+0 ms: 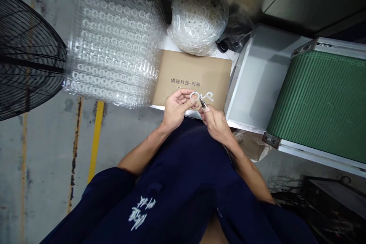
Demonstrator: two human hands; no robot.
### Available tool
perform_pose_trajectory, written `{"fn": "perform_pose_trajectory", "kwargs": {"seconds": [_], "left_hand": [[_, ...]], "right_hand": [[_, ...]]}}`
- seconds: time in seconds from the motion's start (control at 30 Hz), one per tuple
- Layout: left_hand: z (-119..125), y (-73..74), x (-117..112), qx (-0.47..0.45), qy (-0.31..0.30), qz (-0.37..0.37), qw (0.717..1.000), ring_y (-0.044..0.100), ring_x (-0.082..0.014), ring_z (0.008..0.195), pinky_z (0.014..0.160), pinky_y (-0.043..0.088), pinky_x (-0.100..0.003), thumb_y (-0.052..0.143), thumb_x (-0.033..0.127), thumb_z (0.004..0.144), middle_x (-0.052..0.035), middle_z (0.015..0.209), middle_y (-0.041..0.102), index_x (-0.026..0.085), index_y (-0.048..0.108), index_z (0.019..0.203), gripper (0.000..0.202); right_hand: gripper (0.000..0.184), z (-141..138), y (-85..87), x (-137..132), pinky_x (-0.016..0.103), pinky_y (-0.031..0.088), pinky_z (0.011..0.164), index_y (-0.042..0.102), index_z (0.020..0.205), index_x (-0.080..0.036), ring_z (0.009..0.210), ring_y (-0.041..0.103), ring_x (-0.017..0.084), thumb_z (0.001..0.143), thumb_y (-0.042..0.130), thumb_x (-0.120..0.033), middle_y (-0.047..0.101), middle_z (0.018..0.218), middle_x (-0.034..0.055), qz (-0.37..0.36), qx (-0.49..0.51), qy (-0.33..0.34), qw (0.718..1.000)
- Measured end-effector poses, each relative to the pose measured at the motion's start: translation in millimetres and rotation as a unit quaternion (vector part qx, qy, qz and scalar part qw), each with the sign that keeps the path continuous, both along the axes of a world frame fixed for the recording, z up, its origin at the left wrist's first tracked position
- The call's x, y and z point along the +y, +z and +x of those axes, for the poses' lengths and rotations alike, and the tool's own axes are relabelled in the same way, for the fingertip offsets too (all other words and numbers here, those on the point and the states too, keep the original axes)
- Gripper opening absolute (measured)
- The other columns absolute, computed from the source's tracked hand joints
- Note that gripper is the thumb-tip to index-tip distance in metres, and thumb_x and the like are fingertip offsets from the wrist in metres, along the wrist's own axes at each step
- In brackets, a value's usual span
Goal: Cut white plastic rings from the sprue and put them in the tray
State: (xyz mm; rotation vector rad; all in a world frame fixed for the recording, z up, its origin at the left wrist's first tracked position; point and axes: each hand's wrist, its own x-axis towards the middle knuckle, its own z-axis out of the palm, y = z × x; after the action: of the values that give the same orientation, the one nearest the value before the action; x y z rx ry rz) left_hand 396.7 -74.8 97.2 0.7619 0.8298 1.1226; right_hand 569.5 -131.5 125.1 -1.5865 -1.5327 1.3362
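Observation:
My left hand (177, 106) is closed on a small white plastic ring part (196, 96), held over the near edge of a brown cardboard box (194, 76). My right hand (215, 122) pinches a thin metal-tipped tool (203, 102) whose tip touches the ring. Another white curled piece (209, 96) lies on the cardboard just right of the ring. Both hands are close together above my lap in dark blue clothing.
A stack of clear plastic trays (114, 42) filled with white rings stands to the left. A plastic bag (198, 19) of white rings sits behind the box. A green conveyor belt (323, 103) runs on the right, a black fan (25, 53) on the left.

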Motion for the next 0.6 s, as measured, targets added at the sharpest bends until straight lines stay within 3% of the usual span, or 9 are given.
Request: {"fn": "perform_pose_trajectory", "kwargs": {"seconds": [0.1,0.2,0.3,0.4,0.5,0.6], "left_hand": [[7.6,-35.4,10.5,-0.001,0.027,-0.076,0.997,0.07,-0.0133,0.074,0.068,0.056,-0.024,0.095,0.03,0.075,-0.0104,0.097,0.071,0.006,0.07,0.108,0.048],[9.4,-91.3,19.0,0.021,0.047,-0.155,0.987,0.07,-0.0157,0.076,0.071,0.054,-0.025,0.101,0.041,0.061,-0.0116,0.096,0.07,0.001,0.066,0.111,0.073],[-1.0,-144.2,19.3,0.078,0.07,-0.181,0.978,0.069,-0.0149,0.077,0.07,0.05,-0.024,0.098,0.044,0.058,-0.0103,0.097,0.069,0.001,0.065,0.113,0.078],[-19.1,-176.7,14.3,0.148,0.067,-0.177,0.971,0.067,-0.0151,0.078,0.072,0.05,-0.025,0.091,0.046,0.062,-0.0126,0.097,0.068,-0.001,0.066,0.112,0.073],[-36.1,-194.9,12.8,0.208,0.051,-0.155,0.964,0.066,-0.0161,0.078,0.077,0.052,-0.03,0.084,0.05,0.065,-0.0145,0.098,0.068,-0.002,0.067,0.112,0.072],[-48.5,-211.3,20.6,0.265,0.035,-0.111,0.957,0.066,-0.0178,0.078,0.079,0.054,-0.033,0.078,0.054,0.072,-0.0135,0.096,0.068,0.0,0.069,0.113,0.069]], "right_hand": [[0.05,1.2,-48.4,15.5,0.029,0.041,0.067,0.064,0.104,-0.014,0.066,0.053,0.013,0.114,0.031,-0.05,0.061,0.081,0.0036,-0.022,-0.014,-0.013,1.0],[0.049,4.6,-110.6,32.8,0.029,0.044,0.077,0.068,0.104,-0.015,0.077,0.059,0.015,0.112,0.031,-0.046,0.065,0.089,0.0042,-0.066,-0.049,-0.033,0.996],[0.048,11.2,-160.0,36.6,0.031,0.042,0.081,0.066,0.098,-0.014,0.085,0.059,0.019,0.112,0.031,-0.043,0.066,0.092,0.0065,-0.132,-0.121,-0.002,0.984],[0.041,18.1,-184.7,25.3,0.036,0.04,0.09,0.061,0.1,-0.013,0.105,0.061,0.027,0.112,0.034,-0.042,0.067,0.106,0.0112,-0.156,-0.193,-0.009,0.969],[0.037,20.6,-193.8,16.0,0.039,0.041,0.102,0.063,0.122,-0.009,0.119,0.058,0.03,0.112,0.039,-0.035,0.062,0.12,0.0155,-0.131,-0.26,-0.026,0.956],[0.044,18.2,-201.7,21.5,0.046,0.034,0.114,0.058,0.143,-0.005,0.128,0.051,0.035,0.108,0.047,-0.029,0.055,0.128,0.0185,-0.082,-0.327,-0.04,0.941]]}}
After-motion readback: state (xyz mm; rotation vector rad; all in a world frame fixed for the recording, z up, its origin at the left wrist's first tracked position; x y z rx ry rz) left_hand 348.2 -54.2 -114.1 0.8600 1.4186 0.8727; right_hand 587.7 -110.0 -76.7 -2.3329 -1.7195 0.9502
